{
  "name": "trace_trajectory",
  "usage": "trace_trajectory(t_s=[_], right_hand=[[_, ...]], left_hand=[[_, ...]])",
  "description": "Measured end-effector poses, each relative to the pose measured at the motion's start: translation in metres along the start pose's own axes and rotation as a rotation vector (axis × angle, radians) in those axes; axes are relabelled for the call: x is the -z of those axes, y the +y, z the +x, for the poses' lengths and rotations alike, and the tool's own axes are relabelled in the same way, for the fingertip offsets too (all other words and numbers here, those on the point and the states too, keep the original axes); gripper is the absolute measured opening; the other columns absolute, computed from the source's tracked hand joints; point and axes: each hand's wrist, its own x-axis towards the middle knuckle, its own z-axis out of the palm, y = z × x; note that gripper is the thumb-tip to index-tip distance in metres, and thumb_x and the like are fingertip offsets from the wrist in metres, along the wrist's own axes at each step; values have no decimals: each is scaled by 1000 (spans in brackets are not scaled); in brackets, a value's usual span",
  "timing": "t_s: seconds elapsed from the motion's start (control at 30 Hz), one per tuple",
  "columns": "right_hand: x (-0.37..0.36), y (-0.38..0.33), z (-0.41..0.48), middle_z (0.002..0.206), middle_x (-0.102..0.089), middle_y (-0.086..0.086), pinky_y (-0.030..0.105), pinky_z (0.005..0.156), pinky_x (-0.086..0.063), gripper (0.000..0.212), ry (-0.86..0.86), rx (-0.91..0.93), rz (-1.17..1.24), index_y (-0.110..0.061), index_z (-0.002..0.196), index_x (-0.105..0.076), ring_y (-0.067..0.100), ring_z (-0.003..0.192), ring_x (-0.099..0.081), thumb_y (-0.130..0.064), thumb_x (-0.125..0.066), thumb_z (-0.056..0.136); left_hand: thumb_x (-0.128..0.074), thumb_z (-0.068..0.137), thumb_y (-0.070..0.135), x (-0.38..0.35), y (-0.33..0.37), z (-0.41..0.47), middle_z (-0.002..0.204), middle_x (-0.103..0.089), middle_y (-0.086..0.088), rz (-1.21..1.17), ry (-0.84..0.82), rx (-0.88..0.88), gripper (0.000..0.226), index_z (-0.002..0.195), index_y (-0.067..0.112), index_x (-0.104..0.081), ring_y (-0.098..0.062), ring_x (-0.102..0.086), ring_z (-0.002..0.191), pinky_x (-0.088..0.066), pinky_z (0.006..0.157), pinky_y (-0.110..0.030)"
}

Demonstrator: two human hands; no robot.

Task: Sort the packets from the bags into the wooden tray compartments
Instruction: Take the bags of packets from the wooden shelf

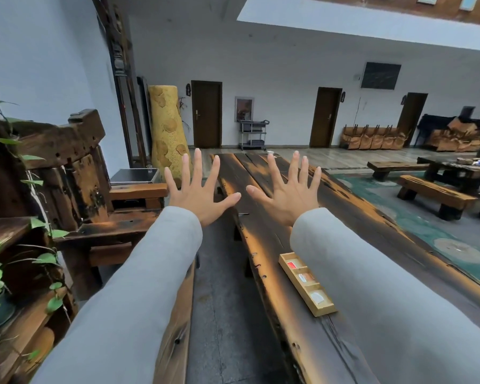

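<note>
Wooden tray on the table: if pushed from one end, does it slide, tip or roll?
The wooden tray is long, low and flat-bottomed, so it probably slides; tipping looks unlikely. It may swivel if pushed off-centre. The packets lie loose and could shift.

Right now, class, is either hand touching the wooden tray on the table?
Apart. The head view shows the left hand and right hand raised, fingers spread and empty, well beyond the wooden tray, which lies on the table beside the right sleeve.

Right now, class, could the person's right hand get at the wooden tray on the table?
Probably yes. The right hand is open, empty and raised well beyond the wooden tray, which lies beside that forearm on the table. Nothing visible blocks it; the hand would only need drawing back and lowering.
</note>
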Motion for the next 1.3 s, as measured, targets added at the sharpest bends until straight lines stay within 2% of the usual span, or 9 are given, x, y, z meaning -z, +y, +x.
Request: trace_trajectory(t_s=[0.4, 0.8, 1.3], right_hand=[[-32, -69, 50, 169, 18, 16, 65, 120, 13, 95, -45, 7, -6, -40, 157, 17, 39, 154, 21, -90, -2, 79], [-77, -103, 98, 169, 17, 16, 63, 118, 15, 94, -75, 91, 95, -41, 158, 15, 39, 154, 20, -90, -4, 80], [-140, -143, 228, 168, 21, 15, 65, 120, 11, 91, -87, 335, 230, -44, 156, 17, 39, 153, 23, -90, -6, 81]], left_hand=[[-5, 78, 88, -31, -77, 32, 163, 30, -3, 9, -25, -6, 94, 154, 36, 18, -31, 29, 149, 10, 116, -68], [-9, 80, 88, -67, -120, 59, 162, 31, -1, 30, -95, 113, 93, 154, 38, 16, -30, 29, 149, 11, 116, -66], [-6, 82, 86, -89, -146, 154, 162, 31, -2, 201, 54, 266, 90, 154, 37, 15, -29, 29, 149, 10, 117, -66]])
